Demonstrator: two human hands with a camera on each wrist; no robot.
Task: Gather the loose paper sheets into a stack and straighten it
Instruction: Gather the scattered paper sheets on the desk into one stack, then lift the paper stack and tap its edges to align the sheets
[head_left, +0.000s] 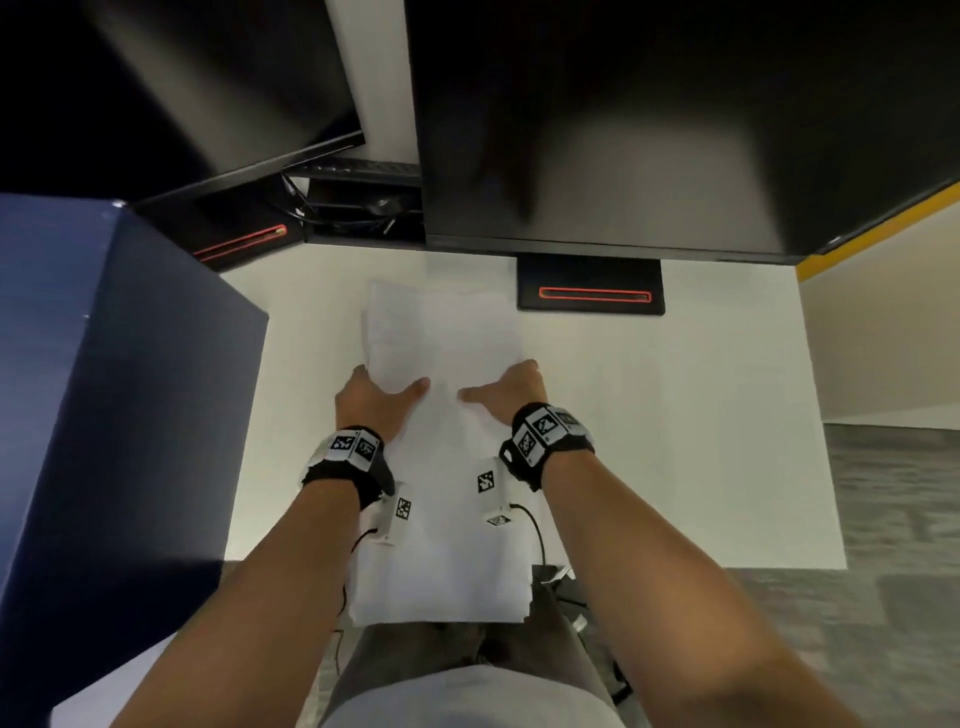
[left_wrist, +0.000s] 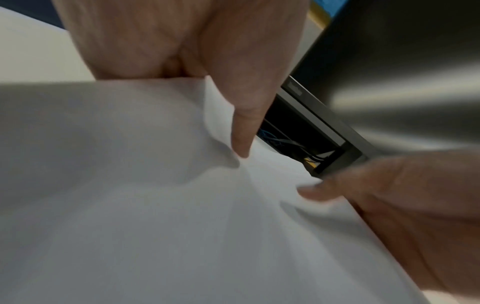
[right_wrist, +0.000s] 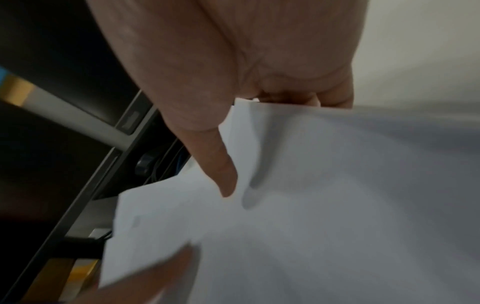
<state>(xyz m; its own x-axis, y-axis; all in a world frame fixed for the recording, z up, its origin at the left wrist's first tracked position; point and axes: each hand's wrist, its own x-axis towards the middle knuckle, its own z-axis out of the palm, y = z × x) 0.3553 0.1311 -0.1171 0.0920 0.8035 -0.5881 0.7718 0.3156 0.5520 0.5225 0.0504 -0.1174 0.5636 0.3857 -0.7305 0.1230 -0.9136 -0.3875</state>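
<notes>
Holding a stack of paper sheets (head_left: 441, 353) at both side edges over the white desk (head_left: 675, 415).

The stack is being gripped by the left hand (head_left: 371, 400) at its left edge and by the right hand (head_left: 511, 392) at its right edge, each thumb lying on top and the fingers tucked under the paper. It is being kept in front of a dark monitor (head_left: 623, 130), its near end reaching past the desk's front edge.

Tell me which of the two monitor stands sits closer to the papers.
The right-hand monitor stand, just beyond the paper stack top right corner. The other stand sits far left, behind the blue box.
</notes>
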